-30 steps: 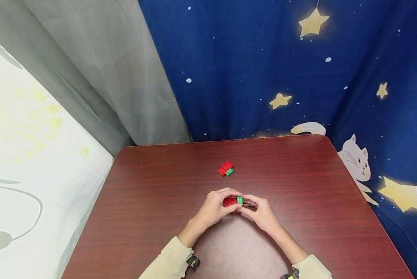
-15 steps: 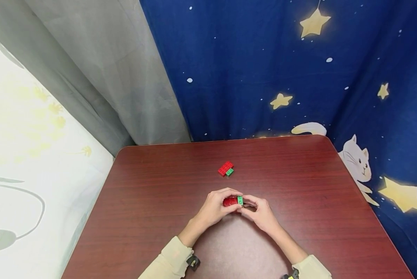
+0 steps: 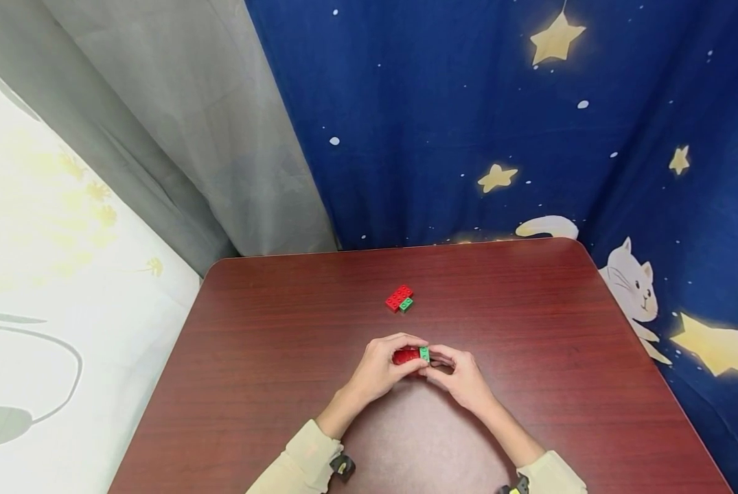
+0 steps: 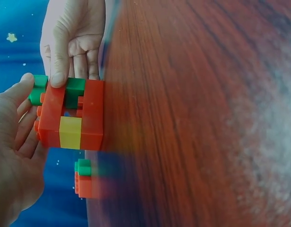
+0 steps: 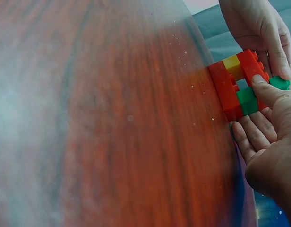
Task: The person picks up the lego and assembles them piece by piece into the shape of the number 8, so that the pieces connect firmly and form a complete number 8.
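Observation:
A block structure [image 4: 52, 116] of toy building bricks is between my hands. Two long red layers have a yellow brick [image 4: 70, 132] and a green brick [image 5: 247, 100] between them, with an open gap in the middle. Another green brick [image 3: 424, 355] sits on the studs at the right end. My left hand [image 3: 377, 365] arches over the red studs and pinches this upper green brick between thumb and fingers. My right hand [image 3: 465, 379] grips the structure's right end, thumb on the upper red layer and fingers beneath the lower one.
Farther back on the brown table [image 3: 270, 343] lie a red brick [image 3: 398, 297] and a small green brick [image 3: 406, 304], side by side. Grey and blue curtains hang behind the table's far edge. A white patterned cloth is at the left.

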Demonstrator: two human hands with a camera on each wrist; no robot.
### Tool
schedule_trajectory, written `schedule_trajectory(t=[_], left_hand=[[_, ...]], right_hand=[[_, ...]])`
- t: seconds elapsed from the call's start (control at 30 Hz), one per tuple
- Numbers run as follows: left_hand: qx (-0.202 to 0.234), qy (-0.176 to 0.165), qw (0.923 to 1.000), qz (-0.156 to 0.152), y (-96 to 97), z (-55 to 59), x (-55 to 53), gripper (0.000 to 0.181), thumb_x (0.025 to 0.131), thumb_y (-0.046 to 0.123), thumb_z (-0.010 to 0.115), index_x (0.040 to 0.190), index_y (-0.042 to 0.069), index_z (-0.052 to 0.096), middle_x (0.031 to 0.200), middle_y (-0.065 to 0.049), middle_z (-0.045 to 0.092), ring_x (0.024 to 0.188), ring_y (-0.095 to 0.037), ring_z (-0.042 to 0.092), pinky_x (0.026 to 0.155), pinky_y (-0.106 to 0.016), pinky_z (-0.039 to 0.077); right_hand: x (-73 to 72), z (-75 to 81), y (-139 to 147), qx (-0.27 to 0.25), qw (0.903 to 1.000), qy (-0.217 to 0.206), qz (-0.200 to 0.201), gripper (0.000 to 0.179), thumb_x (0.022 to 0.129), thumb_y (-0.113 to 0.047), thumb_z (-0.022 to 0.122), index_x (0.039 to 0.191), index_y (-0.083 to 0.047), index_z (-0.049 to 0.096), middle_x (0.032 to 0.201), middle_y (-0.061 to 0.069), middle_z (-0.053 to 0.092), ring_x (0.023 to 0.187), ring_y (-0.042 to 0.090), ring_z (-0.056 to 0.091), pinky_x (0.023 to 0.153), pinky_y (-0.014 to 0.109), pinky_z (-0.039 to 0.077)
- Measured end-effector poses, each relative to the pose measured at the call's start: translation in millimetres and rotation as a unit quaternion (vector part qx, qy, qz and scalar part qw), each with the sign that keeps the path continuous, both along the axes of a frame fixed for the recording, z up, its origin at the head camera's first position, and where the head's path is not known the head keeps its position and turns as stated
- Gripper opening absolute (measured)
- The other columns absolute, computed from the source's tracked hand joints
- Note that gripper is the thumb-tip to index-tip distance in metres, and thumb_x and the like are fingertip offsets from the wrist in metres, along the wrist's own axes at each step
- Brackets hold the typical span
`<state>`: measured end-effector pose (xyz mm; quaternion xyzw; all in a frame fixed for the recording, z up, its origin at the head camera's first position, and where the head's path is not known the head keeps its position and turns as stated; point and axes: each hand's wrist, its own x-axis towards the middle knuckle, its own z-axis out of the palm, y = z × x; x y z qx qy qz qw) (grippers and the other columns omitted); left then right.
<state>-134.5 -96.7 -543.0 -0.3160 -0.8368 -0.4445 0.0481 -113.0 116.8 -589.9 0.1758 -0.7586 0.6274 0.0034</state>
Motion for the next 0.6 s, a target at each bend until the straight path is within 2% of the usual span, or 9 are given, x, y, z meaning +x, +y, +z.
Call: schedule_trajectory(t=[0.23, 0.4, 0.6], left_hand=[[0.005, -0.007, 0.9999, 0.005, 0.5, -1.3, 1.0, 0.029, 0.092, 0.02, 0.087, 0.119, 0.016, 0.08, 0.113, 0.009, 0.077, 0.105, -0.007, 0.072, 0.085, -0.027, 0.058], [0.002, -0.006, 1.0, 0.003, 0.3, -2.1, 0.6, 0.029, 0.092, 0.021, 0.087, 0.12, 0.017, 0.079, 0.113, 0.01, 0.077, 0.105, -0.006, 0.072, 0.085, -0.025, 0.057], [-0.006, 0.0, 1.0, 0.004, -1.0, -3.3, -0.1, 0.03, 0.091, 0.021, 0.087, 0.12, 0.018, 0.079, 0.113, 0.01, 0.077, 0.105, -0.003, 0.07, 0.086, -0.022, 0.055]], right_hand=[[0.5, 1.0, -0.2, -0.005, 1.0, -0.004, 0.0, 0.036, 0.087, -0.001, 0.086, 0.121, 0.004, 0.074, 0.11, 0.015, 0.079, 0.098, 0.016, 0.076, 0.087, 0.025, 0.059], [0.7, -0.4, -0.1, 0.003, 0.9999, 0.014, -0.003, 0.036, 0.088, -0.001, 0.085, 0.122, 0.005, 0.074, 0.109, 0.016, 0.079, 0.097, 0.015, 0.075, 0.086, 0.03, 0.061], [0.3, -0.3, -0.3, 0.01, 0.9999, 0.013, -0.004, 0.037, 0.088, -0.002, 0.086, 0.122, 0.004, 0.074, 0.11, 0.015, 0.079, 0.098, 0.016, 0.076, 0.087, 0.032, 0.061]])
